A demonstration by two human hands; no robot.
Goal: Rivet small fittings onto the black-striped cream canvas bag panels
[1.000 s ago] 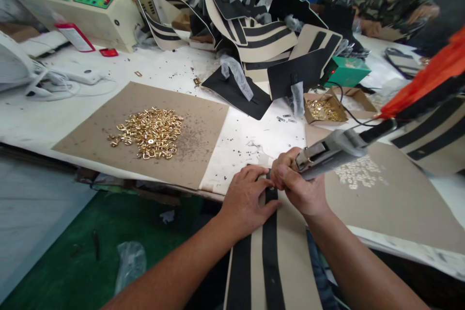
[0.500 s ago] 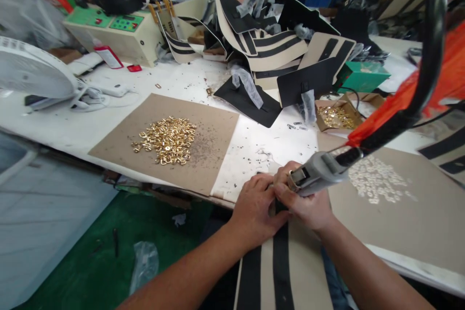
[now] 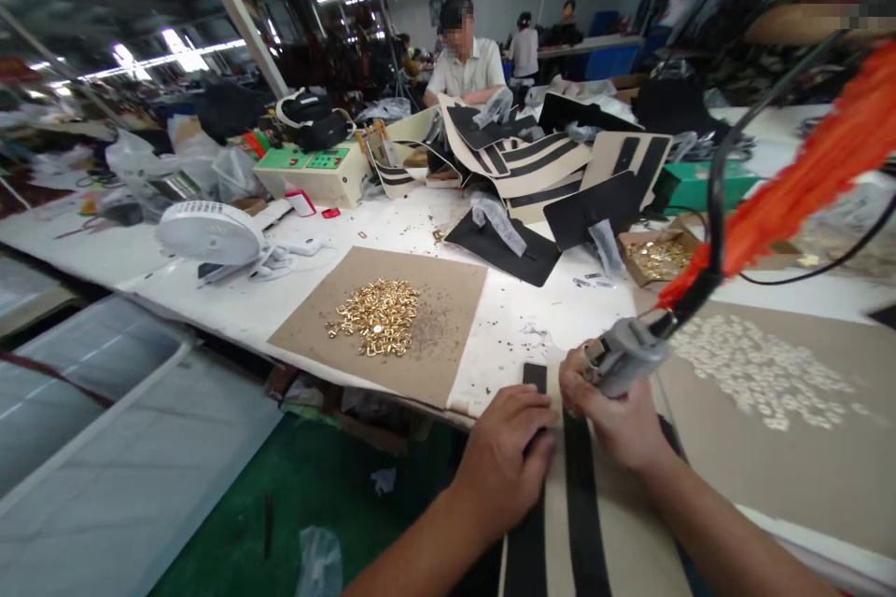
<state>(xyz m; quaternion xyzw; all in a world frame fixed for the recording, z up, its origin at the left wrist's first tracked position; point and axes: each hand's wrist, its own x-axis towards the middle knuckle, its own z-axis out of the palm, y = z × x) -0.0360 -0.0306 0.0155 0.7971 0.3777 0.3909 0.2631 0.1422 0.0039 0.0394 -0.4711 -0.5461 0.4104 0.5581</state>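
Note:
My right hand (image 3: 620,420) is wrapped around a grey hand-held power tool (image 3: 630,356) with a black cable or hose rising from its back. The tool's front end points left, above a beige panel with black stripes (image 3: 626,518). That panel slopes from the table edge down toward my lap. My left hand (image 3: 505,452) lies over the left black strip, with fingers curled and thumb bent in, gripping the panel. The strip's end shows just beyond the fingers. Whatever is under the left fingers is hidden.
Gold buckle-like fittings (image 3: 382,317) are heaped on a brown board (image 3: 452,298). Small pale pieces (image 3: 763,373) spread over another board at right. Behind are striped panels (image 3: 546,168), a box of gold parts (image 3: 658,256), a fan (image 3: 210,233) and a seated person (image 3: 466,65).
The view has tilted up and shows more of the room. My hands have moved apart: the right, with the tool, is now clear of the left, which stays on the panel.

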